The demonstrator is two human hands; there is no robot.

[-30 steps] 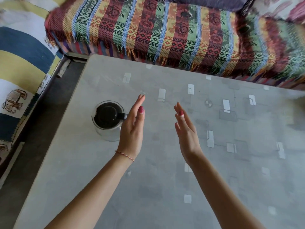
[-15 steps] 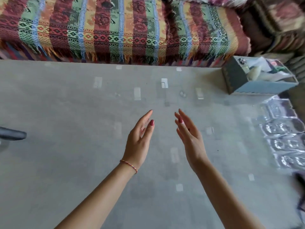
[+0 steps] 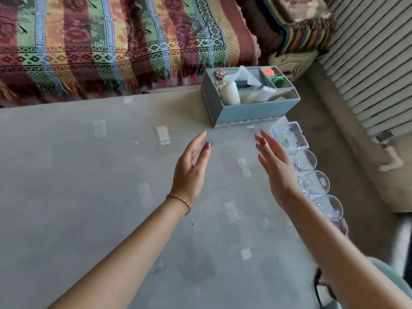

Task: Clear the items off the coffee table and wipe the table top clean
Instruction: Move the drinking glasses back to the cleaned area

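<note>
While both your hands hung over the coffee table point(image 3: 66, 197), they held nothing: left hand point(image 3: 189, 172) and right hand point(image 3: 275, 168) at frame centre, fingers straight, palms facing, well apart. Upper right of them the blue organizer box point(image 3: 252, 112) sat at the table's far corner, holding a white bottle point(image 3: 230, 93) and tissue. Clear glass dishes point(image 3: 312, 175) ran down the right edge beside your right hand. Likely next was the box: you'd have wanted one palm on each short side, lifted level so nothing tipped, wrist clear of the dishes.
</note>
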